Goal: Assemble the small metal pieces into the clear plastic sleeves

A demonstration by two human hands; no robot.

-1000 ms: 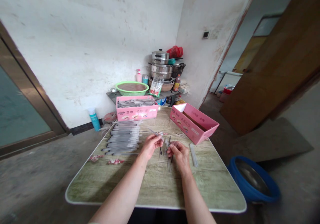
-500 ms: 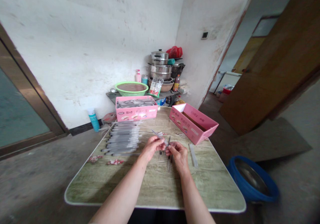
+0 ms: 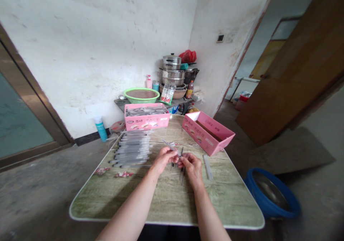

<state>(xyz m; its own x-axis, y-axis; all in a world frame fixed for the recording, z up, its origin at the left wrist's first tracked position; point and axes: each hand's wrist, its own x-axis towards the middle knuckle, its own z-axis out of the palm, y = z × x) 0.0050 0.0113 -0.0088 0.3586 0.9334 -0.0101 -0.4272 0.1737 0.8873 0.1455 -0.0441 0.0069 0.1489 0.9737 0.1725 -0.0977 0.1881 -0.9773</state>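
Over the middle of the table my two hands meet. My left hand pinches a slim grey pen, its far end pointing up and to the left. Fingers of my right hand close at the near end of that pen, around a small dark piece whose kind I cannot make out. Below the hands lie several thin dark pieces on the tabletop, partly hidden by my fingers. To the left, many grey pens lie side by side in a stack. A few clear tubes rest right of my right hand.
A pink box full of grey pens stands at the table's back edge. Another pink box sits angled at the back right. Behind are a green basin and stacked pots. A blue tub stands right of the table.
My hands stay almost in the same place. The pen in my left hand has shifted very slightly; nothing else has visibly moved.
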